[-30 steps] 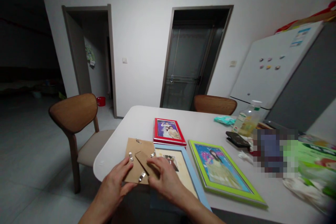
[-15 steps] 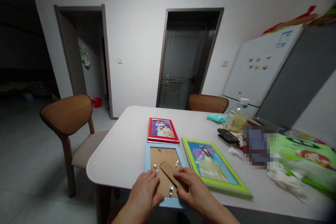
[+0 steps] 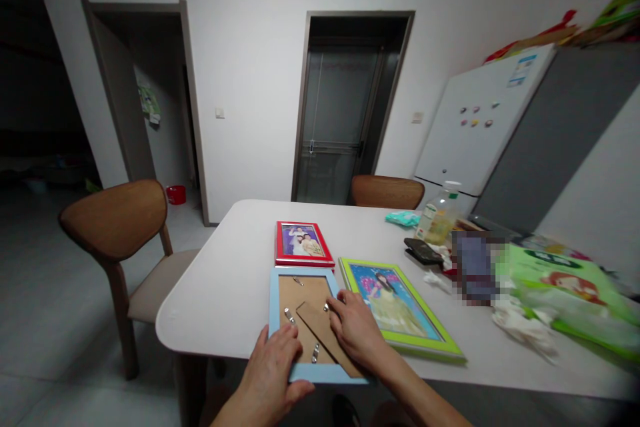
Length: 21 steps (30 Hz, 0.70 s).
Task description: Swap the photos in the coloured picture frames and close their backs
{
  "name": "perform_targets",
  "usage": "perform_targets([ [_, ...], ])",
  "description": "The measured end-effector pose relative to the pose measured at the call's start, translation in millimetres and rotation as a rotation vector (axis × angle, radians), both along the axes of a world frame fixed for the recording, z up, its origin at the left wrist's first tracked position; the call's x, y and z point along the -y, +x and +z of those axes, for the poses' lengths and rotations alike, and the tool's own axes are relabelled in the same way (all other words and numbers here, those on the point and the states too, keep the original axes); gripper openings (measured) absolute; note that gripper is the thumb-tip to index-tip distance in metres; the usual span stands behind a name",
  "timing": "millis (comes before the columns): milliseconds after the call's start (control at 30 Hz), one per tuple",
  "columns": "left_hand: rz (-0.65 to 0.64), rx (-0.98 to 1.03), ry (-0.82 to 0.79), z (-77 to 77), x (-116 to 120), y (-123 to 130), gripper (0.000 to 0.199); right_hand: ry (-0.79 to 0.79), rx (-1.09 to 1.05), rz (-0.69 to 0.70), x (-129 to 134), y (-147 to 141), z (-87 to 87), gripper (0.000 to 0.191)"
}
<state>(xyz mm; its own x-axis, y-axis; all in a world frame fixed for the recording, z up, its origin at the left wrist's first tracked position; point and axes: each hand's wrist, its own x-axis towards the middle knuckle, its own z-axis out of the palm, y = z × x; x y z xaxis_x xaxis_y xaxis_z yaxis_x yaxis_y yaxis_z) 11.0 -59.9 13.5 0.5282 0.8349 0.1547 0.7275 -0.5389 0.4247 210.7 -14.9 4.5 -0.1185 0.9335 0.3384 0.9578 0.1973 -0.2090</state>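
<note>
A light blue picture frame [image 3: 274,300] lies face down at the table's near edge, its brown backing board [image 3: 313,285] showing. On the board are small metal clips [image 3: 315,353] and a slanted brown stand leg [image 3: 320,330]. My left hand [image 3: 275,360] holds the frame's lower left corner, fingers on the back and thumb along the bottom edge. At the right side, the curled fingertips of my right hand [image 3: 353,327] press at a metal clip [image 3: 326,307]; its palm covers part of the leg and right border.
Beyond is a red frame [image 3: 277,247] with a photo; a green frame [image 3: 425,293] lies to the right. Farther right are a black wallet-like item [image 3: 423,251], a bottle [image 3: 440,217], crumpled tissues [image 3: 525,330] and a green tissue pack [image 3: 565,273]. A chair [image 3: 117,220] stands left.
My right hand has moved up from the lower part of the stand leg to the clip on the right side. My left hand stays at the lower left corner. The view has shifted slightly.
</note>
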Motion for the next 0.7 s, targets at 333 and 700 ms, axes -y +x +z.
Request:
perform_targets([
  [333, 0.037, 0.026, 0.007, -3.9, -1, 0, 0.041, -0.056, 0.021, 0.058, 3, 1, 2.9, 0.027],
  [700, 0.021, 0.031, -0.001, -7.5, -2, -1, 0.038, -0.081, -0.046, 0.484, 56, -19, 20.4, 0.024],
])
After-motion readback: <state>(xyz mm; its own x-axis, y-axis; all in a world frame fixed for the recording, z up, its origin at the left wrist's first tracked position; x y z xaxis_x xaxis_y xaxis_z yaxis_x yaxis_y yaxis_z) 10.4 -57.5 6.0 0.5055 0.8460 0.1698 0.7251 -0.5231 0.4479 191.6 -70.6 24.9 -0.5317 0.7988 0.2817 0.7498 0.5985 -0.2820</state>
